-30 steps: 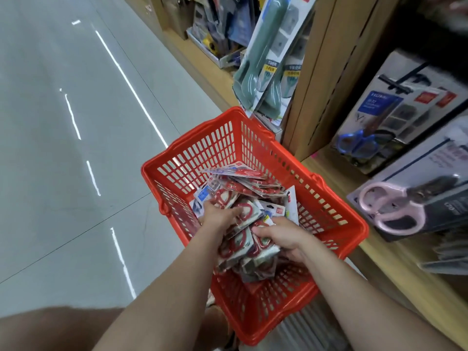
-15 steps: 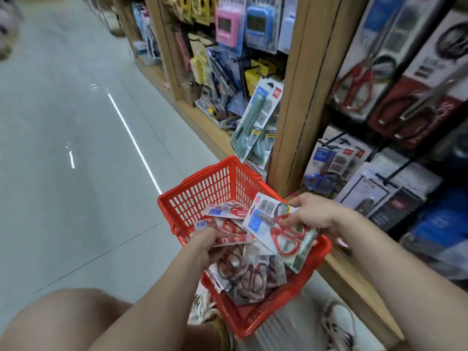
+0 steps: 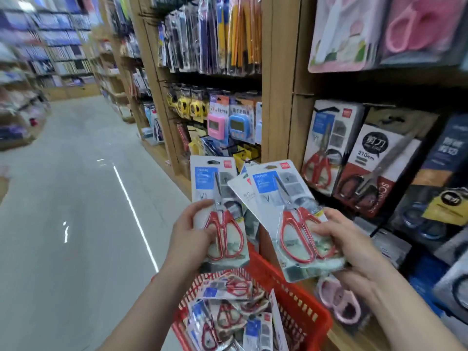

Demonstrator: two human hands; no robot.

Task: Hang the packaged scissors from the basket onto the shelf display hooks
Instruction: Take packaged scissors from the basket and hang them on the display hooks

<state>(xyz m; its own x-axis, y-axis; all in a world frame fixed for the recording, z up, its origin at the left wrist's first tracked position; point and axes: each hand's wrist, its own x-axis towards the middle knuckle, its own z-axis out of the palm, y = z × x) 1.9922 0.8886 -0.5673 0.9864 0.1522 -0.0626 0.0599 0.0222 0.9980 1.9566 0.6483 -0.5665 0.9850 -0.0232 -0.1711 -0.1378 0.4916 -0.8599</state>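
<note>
Packaged scissors [image 3: 219, 214] with red handles stand upright in the left hand [image 3: 188, 234], whose fingers curl round the card's lower part. Just to its right, the right hand [image 3: 354, 247] grips a tilted second pack [image 3: 286, 211]. Below both hands, the red basket [image 3: 291, 287] holds more packs [image 3: 228, 317]. Beyond the right hand, a matching pack [image 3: 326, 148] hangs on the shelf [image 3: 278, 97].

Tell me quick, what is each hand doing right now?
Left hand: grips one red-handled scissors pack.
Right hand: grips a second scissors pack, with another pack behind it.
</note>
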